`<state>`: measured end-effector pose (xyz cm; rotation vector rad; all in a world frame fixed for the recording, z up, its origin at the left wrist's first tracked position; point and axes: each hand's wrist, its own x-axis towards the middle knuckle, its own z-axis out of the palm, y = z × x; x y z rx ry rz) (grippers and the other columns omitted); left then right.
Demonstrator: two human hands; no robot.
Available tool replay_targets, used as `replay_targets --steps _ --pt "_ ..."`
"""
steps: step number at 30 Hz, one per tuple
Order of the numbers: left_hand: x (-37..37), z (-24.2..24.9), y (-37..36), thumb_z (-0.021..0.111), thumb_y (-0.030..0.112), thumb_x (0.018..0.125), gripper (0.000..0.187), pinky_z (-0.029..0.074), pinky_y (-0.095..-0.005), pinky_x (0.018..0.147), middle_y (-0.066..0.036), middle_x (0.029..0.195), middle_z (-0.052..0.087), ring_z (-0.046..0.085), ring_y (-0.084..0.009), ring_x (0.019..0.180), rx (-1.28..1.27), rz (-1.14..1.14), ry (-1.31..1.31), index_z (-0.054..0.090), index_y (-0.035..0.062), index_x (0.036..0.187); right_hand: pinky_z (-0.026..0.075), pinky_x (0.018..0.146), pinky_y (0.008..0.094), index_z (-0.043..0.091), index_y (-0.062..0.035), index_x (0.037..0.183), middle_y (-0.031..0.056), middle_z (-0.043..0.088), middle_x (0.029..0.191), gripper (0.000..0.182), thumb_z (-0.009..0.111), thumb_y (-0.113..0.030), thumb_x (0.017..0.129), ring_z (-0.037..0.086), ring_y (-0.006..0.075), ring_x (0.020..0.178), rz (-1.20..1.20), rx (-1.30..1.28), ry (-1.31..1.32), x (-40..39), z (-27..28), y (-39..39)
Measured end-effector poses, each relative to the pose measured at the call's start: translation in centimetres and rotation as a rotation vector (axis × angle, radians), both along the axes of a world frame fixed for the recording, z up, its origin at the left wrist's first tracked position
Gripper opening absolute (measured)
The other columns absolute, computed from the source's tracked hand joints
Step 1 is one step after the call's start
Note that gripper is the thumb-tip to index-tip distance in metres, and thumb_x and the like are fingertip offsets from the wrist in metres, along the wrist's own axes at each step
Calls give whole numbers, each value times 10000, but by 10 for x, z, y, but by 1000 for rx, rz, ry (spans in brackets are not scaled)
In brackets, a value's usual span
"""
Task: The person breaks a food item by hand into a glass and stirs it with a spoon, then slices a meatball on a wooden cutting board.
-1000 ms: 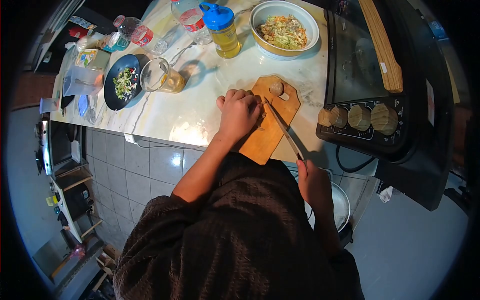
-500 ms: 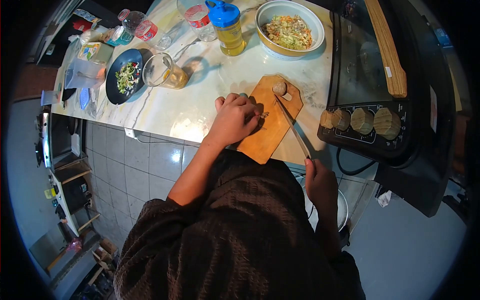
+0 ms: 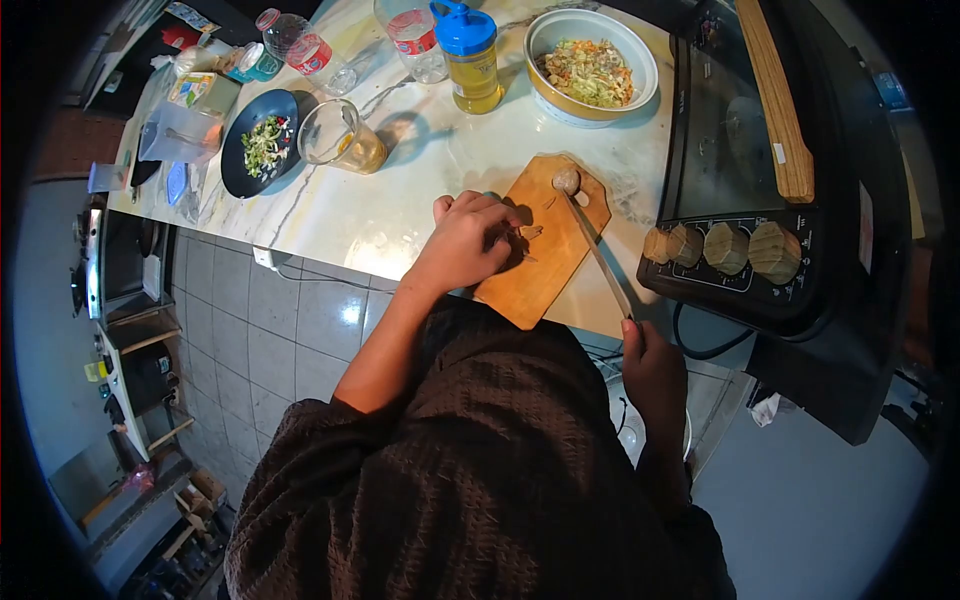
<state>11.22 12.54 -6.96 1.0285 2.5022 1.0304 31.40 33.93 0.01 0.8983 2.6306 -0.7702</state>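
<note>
My right hand [image 3: 652,372] grips a knife [image 3: 605,265] by its handle, near the counter's front edge. The blade slants up across the right side of a wooden cutting board [image 3: 545,285], its tip at a small round brownish ball [image 3: 566,180] like a meatball. Over the board's left edge, my left hand [image 3: 465,240] has its fingers bent and drawn together; what they hold, if anything, I cannot tell. Small brown slices [image 3: 530,236] lie on the board right beside those fingertips.
Behind the board stand a bowl of shredded vegetables [image 3: 590,115], a blue-lidded oil bottle [image 3: 470,60] and plastic bottles [image 3: 415,45]. Leftward are a glass jug [image 3: 340,140] and a dark plate of chopped greens [image 3: 240,175]. A black toaster oven [image 3: 740,215] borders the right side.
My right hand and the knife have shifted slightly right, with the tip still by the ball. My left fingers have eased back a little, showing more of the slices. The view has turned slightly.
</note>
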Motion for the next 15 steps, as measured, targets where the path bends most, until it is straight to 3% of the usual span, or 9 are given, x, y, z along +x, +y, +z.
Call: replay_targets --steps 8,15 --pt "-6 -5 -5 627 90 783 222 321 -421 953 -69 983 678 590 -267 1062 -26 34 -51 697 114 992 462 620 527 624 -37 833 229 636 725 386 527 -364 1011 636 461 761 60 112 -45 -11 0 3" --pt "-15 -4 -10 621 102 787 186 336 -406 920 -66 950 676 599 -267 1025 8 59 -33 696 102 957 469 626 508 635 -33 830 223 642 728 428 543 -419 991 643 454 760 89 58 -142 -7 33 4"
